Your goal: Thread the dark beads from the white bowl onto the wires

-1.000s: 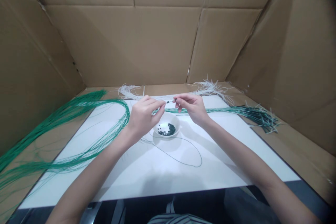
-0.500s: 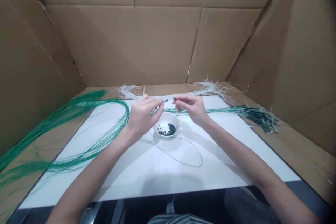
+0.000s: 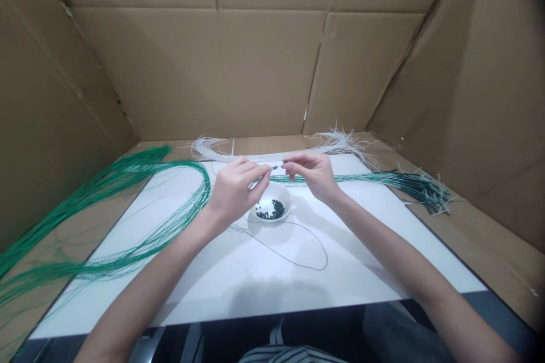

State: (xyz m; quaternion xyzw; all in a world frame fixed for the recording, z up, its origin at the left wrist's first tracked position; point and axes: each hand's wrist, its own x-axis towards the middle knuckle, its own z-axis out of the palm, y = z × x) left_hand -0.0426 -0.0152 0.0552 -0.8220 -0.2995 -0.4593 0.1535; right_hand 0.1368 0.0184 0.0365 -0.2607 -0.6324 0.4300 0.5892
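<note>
Above a small white bowl (image 3: 281,191), my two hands face each other with their fingertips close together. My left hand (image 3: 238,184) pinches a thin cord, and dark beads (image 3: 275,167) show just past its fingertips. Between the thumb and forefinger of my right hand (image 3: 313,173) is a small dark bead (image 3: 285,162). Several more dark beads (image 3: 275,211) lie in the bottom of the bowl. A loop of thin green cord (image 3: 326,255) rests on the white table in front of the bowl.
Long bundles of green strands (image 3: 128,261) spread over the left side. A green bundle with dark cut ends (image 3: 421,190) lies at the right, and white strands (image 3: 340,142) run along the back. Cardboard walls (image 3: 191,68) enclose the white tabletop (image 3: 366,255) on three sides.
My left hand has shifted slightly right, bringing the beads at its fingertips closer to the bead in my right hand. My right hand has barely moved.
</note>
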